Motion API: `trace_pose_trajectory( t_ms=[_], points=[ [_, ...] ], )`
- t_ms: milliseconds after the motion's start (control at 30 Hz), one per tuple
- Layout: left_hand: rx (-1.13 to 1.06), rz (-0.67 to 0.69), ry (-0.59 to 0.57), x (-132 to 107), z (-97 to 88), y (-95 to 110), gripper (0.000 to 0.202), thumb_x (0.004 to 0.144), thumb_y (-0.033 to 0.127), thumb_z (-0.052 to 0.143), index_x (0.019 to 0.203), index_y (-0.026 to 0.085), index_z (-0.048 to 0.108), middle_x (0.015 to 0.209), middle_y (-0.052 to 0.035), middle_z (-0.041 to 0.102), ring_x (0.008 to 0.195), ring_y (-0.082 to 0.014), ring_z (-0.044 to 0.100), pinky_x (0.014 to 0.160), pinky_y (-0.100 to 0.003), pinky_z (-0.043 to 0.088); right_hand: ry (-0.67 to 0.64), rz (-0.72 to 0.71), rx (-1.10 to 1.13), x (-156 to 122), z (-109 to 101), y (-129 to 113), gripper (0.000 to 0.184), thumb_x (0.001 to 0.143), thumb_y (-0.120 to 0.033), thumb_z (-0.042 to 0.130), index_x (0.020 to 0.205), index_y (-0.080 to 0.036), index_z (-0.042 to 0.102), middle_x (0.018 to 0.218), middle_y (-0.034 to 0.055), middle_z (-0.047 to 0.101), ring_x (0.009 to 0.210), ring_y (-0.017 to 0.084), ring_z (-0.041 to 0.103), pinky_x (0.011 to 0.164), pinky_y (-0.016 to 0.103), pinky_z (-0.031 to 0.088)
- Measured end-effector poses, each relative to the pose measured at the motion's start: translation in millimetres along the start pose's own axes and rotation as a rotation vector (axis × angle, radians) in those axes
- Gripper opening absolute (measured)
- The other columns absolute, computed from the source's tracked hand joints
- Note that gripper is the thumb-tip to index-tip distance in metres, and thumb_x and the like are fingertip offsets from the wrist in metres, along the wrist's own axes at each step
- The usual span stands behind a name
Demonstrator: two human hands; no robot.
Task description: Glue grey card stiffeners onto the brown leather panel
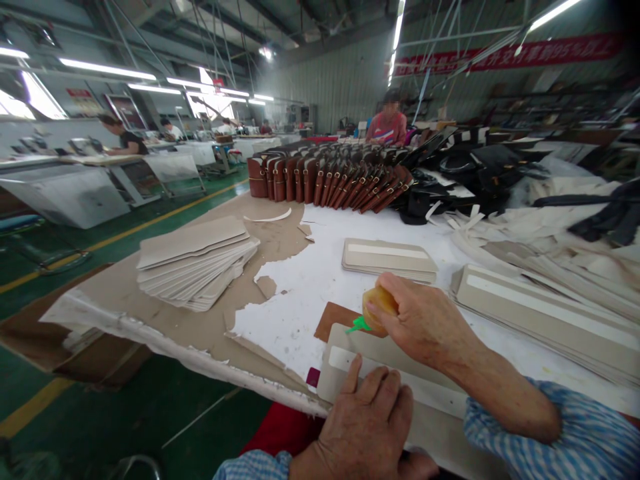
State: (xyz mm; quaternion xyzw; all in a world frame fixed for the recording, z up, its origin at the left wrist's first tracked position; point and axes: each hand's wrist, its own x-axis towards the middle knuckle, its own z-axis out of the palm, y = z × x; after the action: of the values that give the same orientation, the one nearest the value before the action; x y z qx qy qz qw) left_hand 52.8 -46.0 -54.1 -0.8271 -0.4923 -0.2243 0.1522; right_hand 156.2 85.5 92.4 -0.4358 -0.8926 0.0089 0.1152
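Note:
My right hand (425, 327) is closed around a yellow squeeze bottle (379, 310) with a green nozzle. The nozzle tip points down at the far left corner of a beige panel (425, 363), which has a white strip (435, 393) along it. Flat on this panel and strip rests my left hand (367, 420), its fingers spread and holding nothing. A brown piece (334, 321) shows from under the panel's far edge, and a small purple piece (313, 377) lies by its left edge.
Fanned beige panels (197, 260) lie at left. Strip-bearing panels form a small stack (387, 259) ahead and a longer stack (545, 313) at right. Behind are rows of brown bags (325, 177), black material (460, 167) and pale scraps (580, 233). A person (389, 123) is beyond.

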Motion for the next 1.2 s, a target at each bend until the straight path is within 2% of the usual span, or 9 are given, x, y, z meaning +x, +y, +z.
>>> trace_pose_trajectory(
  t_ms=[167, 367, 567, 700, 867, 1000, 1200],
  points=[
    [-0.037, -0.003, -0.033, -0.1, -2.9, 0.2, 0.07, 0.105, 0.07, 0.041, 0.141, 0.014, 0.062, 0.141, -0.0106, 0.069, 0.13, -0.0284, 0.06, 0.129, -0.052, 0.026, 0.003, 0.011, 0.011, -3.1, -1.3, 9.6, 0.015, 0.098, -0.037, 0.054, 0.091, -0.024, 0.055, 0.076, 0.004, 0.066, 0.069, 0.023, 0.06, 0.064, 0.031, 0.027],
    [-0.057, -0.01, -0.088, 0.0, -6.1, 0.3, 0.069, 0.106, 0.068, 0.041, 0.145, 0.014, 0.06, 0.146, -0.0109, 0.066, 0.134, -0.028, 0.057, 0.13, -0.05, 0.025, -0.014, 0.029, 0.028, -6.0, -2.5, 16.7, 0.016, 0.098, -0.038, 0.05, 0.09, -0.024, 0.051, 0.075, 0.0039, 0.063, 0.068, 0.023, 0.057, 0.065, 0.032, 0.025],
    [-0.009, 0.002, -0.022, 1.7, -6.5, 0.5, 0.068, 0.105, 0.069, 0.041, 0.14, 0.015, 0.064, 0.141, -0.0099, 0.069, 0.132, -0.0275, 0.058, 0.13, -0.049, 0.023, 0.0, 0.029, 0.071, -3.5, -1.3, 10.4, 0.017, 0.097, -0.038, 0.054, 0.089, -0.023, 0.052, 0.081, 0.0043, 0.065, 0.073, 0.023, 0.06, 0.066, 0.032, 0.027],
    [-0.011, 0.005, -0.05, 1.8, -7.5, 0.4, 0.069, 0.105, 0.07, 0.04, 0.139, 0.015, 0.063, 0.142, -0.0098, 0.069, 0.132, -0.0268, 0.058, 0.128, -0.047, 0.025, 0.007, 0.008, 0.084, 2.9, 1.2, -0.1, 0.015, 0.098, -0.036, 0.055, 0.091, -0.023, 0.054, 0.083, 0.0046, 0.067, 0.075, 0.023, 0.061, 0.066, 0.031, 0.026],
    [-0.024, 0.0, -0.027, 0.6, -5.3, -0.4, 0.069, 0.106, 0.07, 0.039, 0.14, 0.015, 0.062, 0.141, -0.0095, 0.069, 0.131, -0.0273, 0.059, 0.129, -0.049, 0.023, 0.001, -0.027, 0.094, 9.0, 2.4, -9.7, 0.011, 0.1, -0.032, 0.055, 0.095, -0.022, 0.055, 0.089, 0.0058, 0.069, 0.077, 0.023, 0.062, 0.066, 0.032, 0.027],
    [-0.036, 0.001, -0.083, 1.0, -6.2, -0.1, 0.07, 0.106, 0.07, 0.039, 0.142, 0.015, 0.061, 0.143, -0.0105, 0.068, 0.132, -0.0274, 0.059, 0.127, -0.049, 0.027, -0.025, 0.0, 0.06, 6.3, -1.8, -7.2, 0.013, 0.1, -0.033, 0.056, 0.094, -0.022, 0.056, 0.086, 0.005, 0.069, 0.076, 0.023, 0.062, 0.066, 0.032, 0.025],
    [-0.026, -0.01, -0.042, 3.4, -12.6, 1.4, 0.066, 0.107, 0.067, 0.04, 0.14, 0.015, 0.063, 0.142, -0.0099, 0.069, 0.132, -0.0267, 0.059, 0.129, -0.046, 0.025, -0.046, 0.031, -0.023, -1.8, -7.4, 6.8, 0.01, 0.1, -0.032, 0.054, 0.096, -0.022, 0.055, 0.086, 0.006, 0.07, 0.075, 0.024, 0.063, 0.067, 0.032, 0.025]
  ],
)
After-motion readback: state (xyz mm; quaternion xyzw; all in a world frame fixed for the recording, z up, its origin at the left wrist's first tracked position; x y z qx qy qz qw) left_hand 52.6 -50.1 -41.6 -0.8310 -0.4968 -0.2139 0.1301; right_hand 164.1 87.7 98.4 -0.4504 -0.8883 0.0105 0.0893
